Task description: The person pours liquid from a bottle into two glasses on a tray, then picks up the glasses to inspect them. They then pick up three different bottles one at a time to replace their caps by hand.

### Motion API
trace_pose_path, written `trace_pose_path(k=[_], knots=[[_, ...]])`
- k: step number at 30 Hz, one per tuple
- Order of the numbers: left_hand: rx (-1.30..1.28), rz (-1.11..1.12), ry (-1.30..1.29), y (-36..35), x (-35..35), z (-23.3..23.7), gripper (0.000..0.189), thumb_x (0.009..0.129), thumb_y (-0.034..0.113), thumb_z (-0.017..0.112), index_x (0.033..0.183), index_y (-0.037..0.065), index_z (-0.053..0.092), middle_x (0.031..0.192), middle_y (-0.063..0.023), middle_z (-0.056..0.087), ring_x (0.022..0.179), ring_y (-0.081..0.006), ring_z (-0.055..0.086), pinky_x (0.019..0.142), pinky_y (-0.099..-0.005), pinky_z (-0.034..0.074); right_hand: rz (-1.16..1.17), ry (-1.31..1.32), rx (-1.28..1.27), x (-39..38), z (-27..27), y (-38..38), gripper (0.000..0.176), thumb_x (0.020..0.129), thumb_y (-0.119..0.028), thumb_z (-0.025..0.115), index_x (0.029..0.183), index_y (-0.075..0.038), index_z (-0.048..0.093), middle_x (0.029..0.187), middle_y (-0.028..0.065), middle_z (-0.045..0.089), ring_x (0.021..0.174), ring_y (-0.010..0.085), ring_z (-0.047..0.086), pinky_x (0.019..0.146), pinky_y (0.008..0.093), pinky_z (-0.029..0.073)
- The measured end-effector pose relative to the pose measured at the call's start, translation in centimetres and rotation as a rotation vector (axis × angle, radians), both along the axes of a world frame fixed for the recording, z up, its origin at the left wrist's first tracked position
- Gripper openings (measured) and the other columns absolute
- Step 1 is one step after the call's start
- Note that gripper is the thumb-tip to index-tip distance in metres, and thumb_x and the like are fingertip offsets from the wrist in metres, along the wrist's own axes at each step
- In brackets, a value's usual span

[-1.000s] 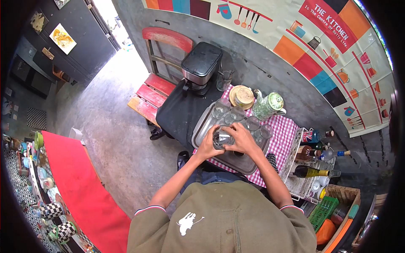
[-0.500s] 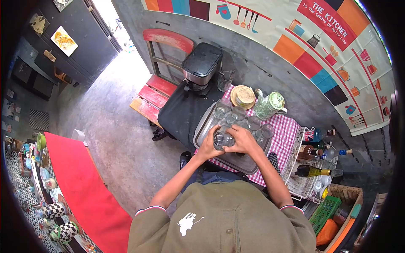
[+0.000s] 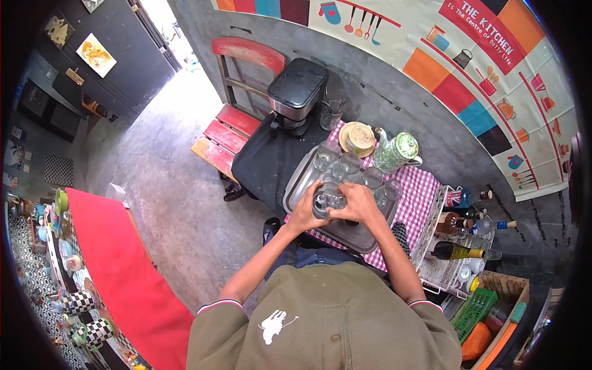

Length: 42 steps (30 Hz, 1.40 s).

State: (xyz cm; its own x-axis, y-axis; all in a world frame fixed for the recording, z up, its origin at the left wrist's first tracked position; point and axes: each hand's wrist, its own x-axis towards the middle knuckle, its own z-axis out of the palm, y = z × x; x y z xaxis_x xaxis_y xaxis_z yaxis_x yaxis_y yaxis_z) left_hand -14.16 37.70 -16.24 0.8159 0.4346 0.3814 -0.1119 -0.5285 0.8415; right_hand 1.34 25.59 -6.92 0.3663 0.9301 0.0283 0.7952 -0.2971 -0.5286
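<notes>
The glass tumbler (image 3: 327, 201) at centre is clear and glossy, the tray (image 3: 353, 238) smooth and metallic-looking, the tablecloth (image 3: 417, 192) right of centre matt fabric, the upper-left chair (image 3: 226, 134) worn painted wood, and the floor (image 3: 154, 172) mottled concrete.

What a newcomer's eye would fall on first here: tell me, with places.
Probably the large red surface running down the lower left, then the colourful kitchen poster on the wall at upper right. Near the centre, a clear glass held between the left fingers and right fingers over a grey tray would likely draw the eye too.
</notes>
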Motion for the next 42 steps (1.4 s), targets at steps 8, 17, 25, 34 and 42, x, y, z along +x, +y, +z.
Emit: trace_pose_path(k=[8,17,25,34,42], knots=[[0.028,-0.046,0.009,0.0,0.1,0.1,0.100,0.066,0.020,0.086,0.147,-0.005,0.032,0.137,-0.0250,0.052,0.129,-0.0406,0.053,0.109,-0.0436,0.045,-0.065,0.001,-0.046,-0.5,-0.2,-0.6,0.060,0.059,-0.052,0.078,0.083,0.002,0.068,0.084,0.0182,0.069,0.079,0.0375,0.069,0.071,0.0467,0.056],[0.024,-0.049,0.027,-0.3,0.2,0.1,0.099,0.065,0.022,0.087,0.144,-0.005,0.036,0.137,-0.0252,0.052,0.129,-0.0412,0.052,0.109,-0.0441,0.044,-0.106,0.056,-0.004,-0.6,-0.6,-1.3,0.059,0.060,-0.048,0.082,0.086,0.004,0.069,0.082,0.0187,0.067,0.079,0.0364,0.068,0.072,0.0442,0.054],[0.203,0.002,0.009,-0.3,0.1,0.1,0.112,0.056,0.027,0.093,0.147,-0.006,0.035,0.137,-0.0228,0.053,0.123,-0.0394,0.054,0.106,-0.0459,0.044,-0.194,0.229,0.279,-0.4,-2.9,-3.2,0.056,0.069,-0.039,0.084,0.101,0.004,0.069,0.086,0.0166,0.068,0.074,0.0297,0.068,0.066,0.0386,0.053],[0.150,0.023,0.101,-0.2,0.4,-1.8,0.106,0.062,0.026,0.094,0.146,-0.003,0.036,0.139,-0.0217,0.051,0.130,-0.0361,0.051,0.106,-0.0447,0.046,-0.400,0.448,0.308,-0.7,-5.1,-6.9,0.058,0.072,-0.033,0.087,0.113,0.002,0.066,0.093,0.0106,0.066,0.074,0.0162,0.061,0.063,0.0304,0.049],[0.054,-0.064,0.192,0.3,1.3,-4.7,0.102,0.062,0.021,0.090,0.144,-0.001,0.035,0.141,-0.0242,0.042,0.133,-0.0411,0.044,0.110,-0.0450,0.041,-0.511,0.623,0.306,-1.6,-7.3,-9.2,0.064,0.073,-0.029,0.088,0.123,-0.002,0.061,0.104,0.0104,0.069,0.096,0.0199,0.068,0.081,0.0332,0.054]])
